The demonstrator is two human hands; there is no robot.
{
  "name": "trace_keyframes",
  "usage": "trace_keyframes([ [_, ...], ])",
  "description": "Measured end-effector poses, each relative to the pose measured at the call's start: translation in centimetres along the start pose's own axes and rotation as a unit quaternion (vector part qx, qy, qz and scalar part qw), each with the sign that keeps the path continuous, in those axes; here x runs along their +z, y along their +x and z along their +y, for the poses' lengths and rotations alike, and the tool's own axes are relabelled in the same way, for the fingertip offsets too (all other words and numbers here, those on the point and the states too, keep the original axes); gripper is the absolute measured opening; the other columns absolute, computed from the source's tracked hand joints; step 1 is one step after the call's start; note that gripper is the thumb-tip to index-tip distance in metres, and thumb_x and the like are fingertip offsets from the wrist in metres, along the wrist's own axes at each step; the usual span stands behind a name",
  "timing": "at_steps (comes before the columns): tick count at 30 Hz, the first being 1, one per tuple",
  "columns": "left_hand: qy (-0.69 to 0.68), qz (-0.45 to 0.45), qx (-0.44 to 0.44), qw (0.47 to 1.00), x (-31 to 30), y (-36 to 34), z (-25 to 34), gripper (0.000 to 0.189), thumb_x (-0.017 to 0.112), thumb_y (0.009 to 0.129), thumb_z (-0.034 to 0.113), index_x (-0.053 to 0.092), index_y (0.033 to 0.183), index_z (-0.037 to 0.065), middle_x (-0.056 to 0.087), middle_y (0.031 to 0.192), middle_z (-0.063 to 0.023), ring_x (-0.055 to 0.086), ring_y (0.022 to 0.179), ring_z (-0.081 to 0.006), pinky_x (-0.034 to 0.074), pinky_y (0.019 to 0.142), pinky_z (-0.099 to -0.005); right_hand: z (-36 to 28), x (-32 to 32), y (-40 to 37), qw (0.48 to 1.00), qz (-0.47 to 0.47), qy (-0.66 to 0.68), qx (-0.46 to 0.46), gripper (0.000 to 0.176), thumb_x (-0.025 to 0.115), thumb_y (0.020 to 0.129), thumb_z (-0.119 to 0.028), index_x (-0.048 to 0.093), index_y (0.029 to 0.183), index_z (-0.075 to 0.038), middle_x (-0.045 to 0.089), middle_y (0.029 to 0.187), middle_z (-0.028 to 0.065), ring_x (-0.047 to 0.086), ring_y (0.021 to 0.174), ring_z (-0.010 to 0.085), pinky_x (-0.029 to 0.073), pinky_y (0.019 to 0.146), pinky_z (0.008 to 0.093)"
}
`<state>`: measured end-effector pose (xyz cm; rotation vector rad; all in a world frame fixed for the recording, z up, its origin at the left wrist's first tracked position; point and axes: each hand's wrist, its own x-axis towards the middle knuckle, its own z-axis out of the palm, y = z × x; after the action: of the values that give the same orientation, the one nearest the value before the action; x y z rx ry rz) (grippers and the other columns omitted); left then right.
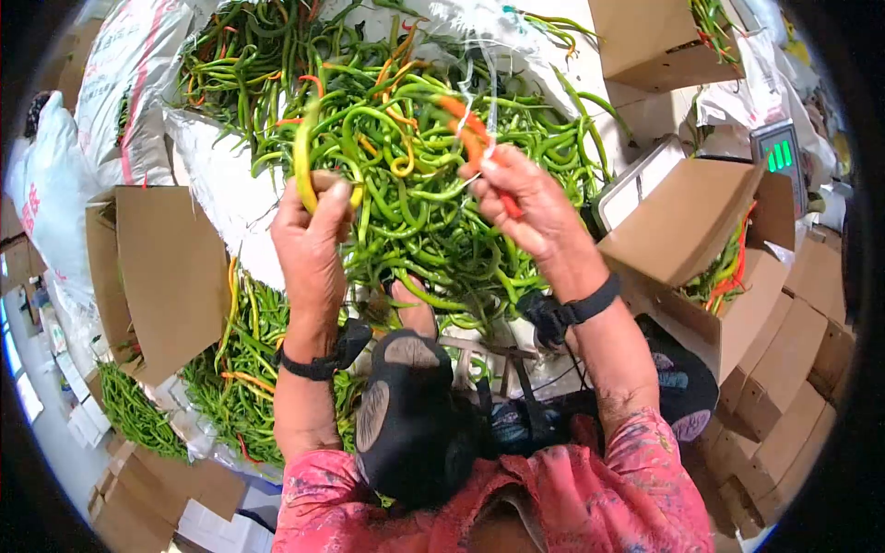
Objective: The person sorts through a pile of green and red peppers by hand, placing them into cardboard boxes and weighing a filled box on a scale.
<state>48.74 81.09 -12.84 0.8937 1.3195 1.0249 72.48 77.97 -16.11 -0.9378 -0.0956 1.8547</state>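
My left hand pinches a yellow-green chili pepper between thumb and fingers, its long end standing upward. Closed in my right hand are orange-red chili peppers, blurred at the tips; a red end pokes out below the fingers. Both hands are above a large heap of long green chili peppers, with some orange and red ones mixed in. The heap lies on white sacking in front of my knees.
An open cardboard box stands at left, beside more green peppers. At right, another box holds red and green peppers, near a scale with a green-lit display. A further box sits at the top right; a white sack stands upper left.
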Motion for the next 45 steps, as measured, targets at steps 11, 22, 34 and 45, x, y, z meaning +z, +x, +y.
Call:
trace_keyframes([
  [11, 0.138, -0.186, -0.036, 0.972, -1.1, -2.1, -0.8, 0.024, 0.068, 0.088, 0.021, 0.063, 0.101, 0.001, 0.06, 0.079, 0.0002, 0.053, 0.065, -0.007, 0.043, 0.059, -0.023, 8.4, 1.8, -4.6, 0.984, -0.067, -0.152, 0.06, 0.027, 0.057, 0.096, -0.022, 0.056, 0.115, -0.003, 0.062, 0.102, 0.0059, 0.062, 0.084, 0.0135, 0.053, 0.069, 0.0268],
  [22, 0.36, -0.02, -0.225, 0.905, -26.0, -16.7, -3.3, 0.024, 0.062, 0.09, 0.022, 0.064, 0.088, -0.002, 0.062, 0.072, -0.0016, 0.055, 0.062, -0.0087, 0.044, 0.053, -0.0248, 12.6, -9.0, -8.1, 0.969, 0.171, -0.179, 0.021, 0.03, 0.059, 0.093, -0.02, 0.061, 0.115, 0.0, 0.066, 0.105, 0.0093, 0.065, 0.088, 0.0161, 0.053, 0.072, 0.0278],
  [34, 0.359, -0.312, 0.258, 0.841, 2.8, -2.7, -6.4, 0.026, 0.068, 0.081, 0.009, 0.065, 0.105, -0.001, 0.067, 0.098, -0.016, 0.065, 0.084, -0.0313, 0.052, 0.074, -0.0391, 10.1, -2.5, -8.3, 0.935, 0.197, -0.214, -0.202, 0.039, 0.05, 0.1, -0.035, 0.062, 0.107, 0.002, 0.067, 0.098, 0.0093, 0.06, 0.093, 0.0178, 0.045, 0.088, 0.0308],
  [45, 0.509, -0.083, 0.339, 0.787, 2.1, 4.6, -12.6, 0.014, 0.07, 0.077, 0.01, 0.063, 0.088, 0.005, 0.06, 0.1, -0.0099, 0.053, 0.097, -0.034, 0.045, 0.083, -0.0434, 10.1, -7.3, -7.2, 0.964, 0.253, -0.07, -0.037, 0.036, 0.054, 0.098, -0.033, 0.058, 0.103, 0.002, 0.048, 0.064, -0.0002, 0.052, 0.063, 0.0128, 0.045, 0.063, 0.0269],
])
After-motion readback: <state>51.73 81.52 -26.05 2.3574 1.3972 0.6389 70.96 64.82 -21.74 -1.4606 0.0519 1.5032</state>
